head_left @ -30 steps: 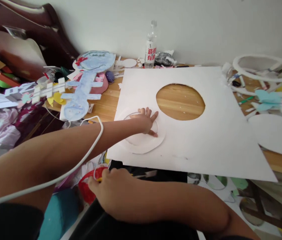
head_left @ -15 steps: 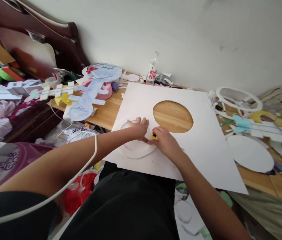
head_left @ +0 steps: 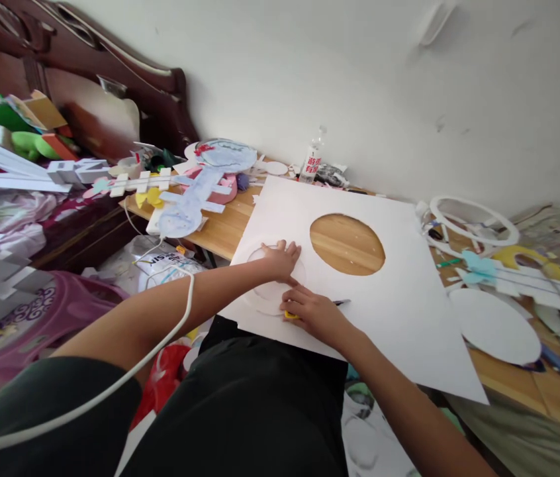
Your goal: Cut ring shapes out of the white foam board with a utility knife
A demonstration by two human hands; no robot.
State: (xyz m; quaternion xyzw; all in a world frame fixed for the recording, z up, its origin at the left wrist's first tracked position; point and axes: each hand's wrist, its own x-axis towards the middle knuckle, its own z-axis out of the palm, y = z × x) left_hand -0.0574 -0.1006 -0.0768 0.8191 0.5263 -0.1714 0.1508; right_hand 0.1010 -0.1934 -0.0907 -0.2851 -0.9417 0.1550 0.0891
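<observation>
A large white foam board (head_left: 399,311) with a round hole cut in it lies on the wooden table (head_left: 220,228). My left hand (head_left: 282,260) presses flat, fingers spread, on a clear round lid (head_left: 267,291) that rests on a white disc at the board's near left corner. My right hand (head_left: 312,313) is closed around a yellow-handled knife (head_left: 339,303), its blade lying on the board just right of the disc.
A plastic bottle (head_left: 311,162) stands by the wall. Blue and pink paper crafts (head_left: 195,192) lie at the left, white rings and cut-outs (head_left: 478,222) at the right, and a white oval (head_left: 496,326) beside the board. A white cable (head_left: 175,318) crosses my left arm.
My right hand came up from the red thing below the table, carrying the yellow knife, and now sits at the near edge of the disc. My left hand stayed on the lid.
</observation>
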